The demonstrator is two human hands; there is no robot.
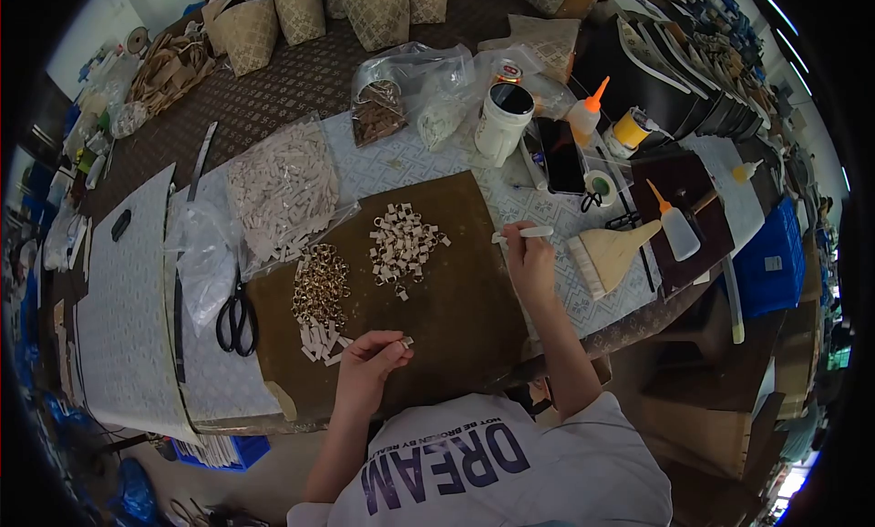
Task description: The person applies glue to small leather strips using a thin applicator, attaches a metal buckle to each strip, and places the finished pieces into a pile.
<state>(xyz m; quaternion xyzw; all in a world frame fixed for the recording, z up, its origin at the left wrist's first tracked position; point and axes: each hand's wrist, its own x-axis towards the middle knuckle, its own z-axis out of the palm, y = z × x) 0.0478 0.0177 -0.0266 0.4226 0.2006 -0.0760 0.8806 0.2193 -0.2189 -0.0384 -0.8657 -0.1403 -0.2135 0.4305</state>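
My left hand (pixel 372 365) is over the near edge of the brown work board (pixel 456 308). Its thumb and fingertips pinch a small whitish tab (pixel 406 342). At the board's right edge my right hand (pixel 531 265) is closed around a white pen-like tool (pixel 538 231), whose thin end points left. Gold-coloured metal rings (pixel 319 286) lie heaped on the left of the board. Just below them are loose whitish strips (pixel 321 340). Farther back sits a pile of whitish tabs with rings on them (pixel 401 240).
A clear bag of whitish strips (pixel 284 185) and black scissors (pixel 238 322) lie to the left. On the right are a wide brush (pixel 611 254), an orange-tipped bottle (pixel 679 231), a phone (pixel 560 155) and a white cup (pixel 503 126). Patterned bag bodies (pixel 374 12) stand behind.
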